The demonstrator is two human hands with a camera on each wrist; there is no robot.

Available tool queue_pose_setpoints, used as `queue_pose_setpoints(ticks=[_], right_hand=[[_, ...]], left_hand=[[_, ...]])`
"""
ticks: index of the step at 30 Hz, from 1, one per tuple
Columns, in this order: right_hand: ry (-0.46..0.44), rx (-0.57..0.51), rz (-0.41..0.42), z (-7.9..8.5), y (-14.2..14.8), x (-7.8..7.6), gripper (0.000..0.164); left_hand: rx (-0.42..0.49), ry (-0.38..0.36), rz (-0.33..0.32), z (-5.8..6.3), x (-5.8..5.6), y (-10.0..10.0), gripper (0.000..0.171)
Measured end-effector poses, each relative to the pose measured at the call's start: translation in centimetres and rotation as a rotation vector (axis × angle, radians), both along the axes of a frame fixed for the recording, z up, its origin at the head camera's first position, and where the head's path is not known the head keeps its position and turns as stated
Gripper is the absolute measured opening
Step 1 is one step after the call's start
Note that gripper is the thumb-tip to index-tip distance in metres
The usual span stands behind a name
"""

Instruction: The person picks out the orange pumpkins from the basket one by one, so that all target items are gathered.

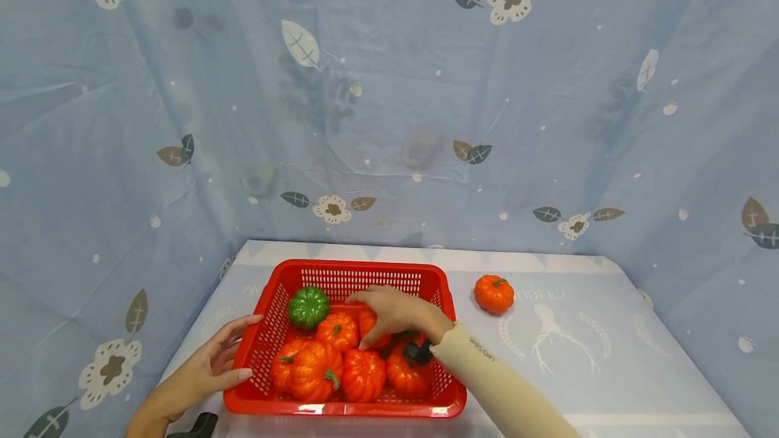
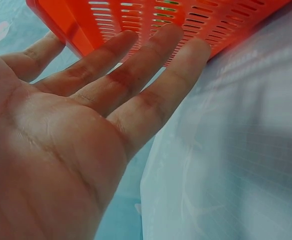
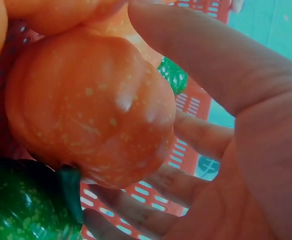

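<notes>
A red plastic basket [image 1: 349,408] holds several toy pumpkins. My left hand [image 1: 209,363] is at its left side, fingertips right at the rim and slotted wall, fingers fairly straight in the left wrist view. Reaching in from the right, my right hand [image 1: 392,309] has its thumb and fingers spread around a small orange pumpkin [image 3: 90,107]. Its fingers curve behind that pumpkin in the right wrist view. Below it lies a dark green pumpkin [image 3: 28,205], mostly hidden by my arm in the head view. A green pumpkin [image 1: 308,307] sits in the back left corner.
Outside the basket, a small orange pumpkin [image 1: 494,295] lies on the pale cloth-covered table [image 1: 566,384], to the right. Larger orange pumpkins [image 1: 313,370] fill the basket's front. A blue patterned curtain [image 1: 389,100] hangs behind and along both sides.
</notes>
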State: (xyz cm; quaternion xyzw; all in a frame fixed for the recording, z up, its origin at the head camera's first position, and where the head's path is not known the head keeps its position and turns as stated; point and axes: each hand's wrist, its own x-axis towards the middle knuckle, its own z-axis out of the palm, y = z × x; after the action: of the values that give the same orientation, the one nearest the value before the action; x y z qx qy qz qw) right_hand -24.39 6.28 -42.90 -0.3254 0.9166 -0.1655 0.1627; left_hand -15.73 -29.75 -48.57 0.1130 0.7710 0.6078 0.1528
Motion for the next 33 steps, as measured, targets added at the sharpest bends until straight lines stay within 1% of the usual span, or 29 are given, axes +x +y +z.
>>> queue_pose_setpoints(ticks=[4, 9, 12, 17, 19, 21, 23, 26, 30, 33], right_hand=[[-0.035, 0.021, -0.028, 0.1, 0.1, -0.2, 0.080], [-0.050, 0.017, -0.041, 0.3, 0.6, -0.6, 0.066], [-0.019, 0.003, -0.033, 0.3, 0.7, -0.6, 0.061], [0.055, 0.013, -0.050, 0.7, 1.0, -0.5, 0.070], [0.062, 0.021, -0.064, 1.0, 1.2, -0.5, 0.073], [0.068, 0.015, -0.070, 1.3, 1.4, -0.5, 0.071], [0.071, -0.014, -0.071, 1.6, 1.8, -0.5, 0.069], [0.072, -0.109, -0.065, 1.9, 2.4, -0.8, 0.069], [0.053, -0.225, -0.037, 1.9, 2.9, -1.1, 0.074], [0.029, -0.244, -0.012, 1.7, 2.7, -1.1, 0.076]], left_hand=[[-0.007, 0.001, -0.008, 0.1, -0.1, 0.1, 0.079], [-0.013, -0.003, -0.005, 0.2, -0.3, 0.2, 0.080], [-0.020, -0.019, 0.007, 0.1, -0.2, 0.1, 0.081], [-0.018, -0.029, 0.012, -0.1, -0.1, 0.1, 0.081], [-0.012, -0.027, 0.008, -0.2, -0.1, 0.1, 0.080], [-0.007, -0.019, 0.001, -0.2, -0.1, 0.1, 0.079], [-0.003, -0.014, -0.005, -0.2, -0.1, 0.0, 0.078], [0.002, -0.007, -0.011, -0.1, -0.1, 0.0, 0.077], [-0.009, -0.016, 0.004, -0.1, 0.0, 0.0, 0.078], [-0.018, -0.025, 0.015, -0.2, 0.0, 0.0, 0.080]])
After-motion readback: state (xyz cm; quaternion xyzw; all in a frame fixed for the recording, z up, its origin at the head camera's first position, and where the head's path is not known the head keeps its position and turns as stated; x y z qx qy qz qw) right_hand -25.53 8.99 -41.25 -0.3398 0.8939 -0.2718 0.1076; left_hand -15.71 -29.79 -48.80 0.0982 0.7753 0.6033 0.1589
